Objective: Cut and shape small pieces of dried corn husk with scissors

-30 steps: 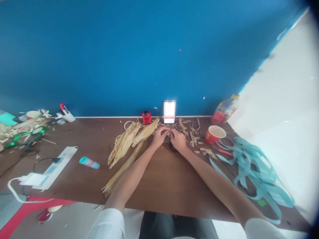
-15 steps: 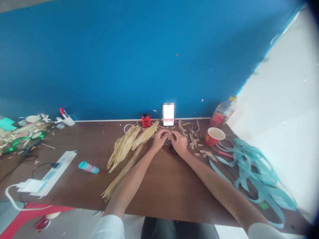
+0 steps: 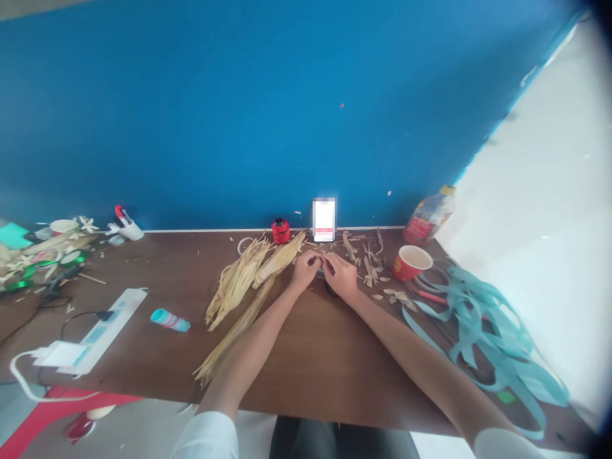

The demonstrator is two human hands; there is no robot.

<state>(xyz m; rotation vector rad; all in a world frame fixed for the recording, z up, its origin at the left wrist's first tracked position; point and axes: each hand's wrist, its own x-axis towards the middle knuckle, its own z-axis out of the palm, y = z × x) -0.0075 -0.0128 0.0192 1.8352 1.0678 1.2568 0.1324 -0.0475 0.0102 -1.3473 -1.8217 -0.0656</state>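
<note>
My left hand [image 3: 305, 270] and my right hand [image 3: 340, 273] meet above the table, fingertips pinched together. Whatever they pinch is too small and covered to make out. Just beneath them a dark round object [image 3: 331, 290] partly shows. Dried corn husks [image 3: 241, 277] lie in a bundle to the left of my left hand. Thin husk scraps [image 3: 370, 264] and pale petal-like pieces [image 3: 400, 298] are scattered to the right of my right hand. Behind the hands, a lit phone [image 3: 324, 220] leans against the blue wall, next to a red spool of thread [image 3: 280, 231].
Right of the hands stand a red paper cup [image 3: 406, 271], a bottle [image 3: 428, 217] and a heap of teal ribbon [image 3: 488, 331]. On the left are a blue tube [image 3: 171, 320], a power strip [image 3: 108, 331], a pen cup [image 3: 131, 231] and a cluttered pile [image 3: 48, 255].
My fingertips have drawn slightly closer together, and my right hand has turned and shifted a little left. The other things lie as before.
</note>
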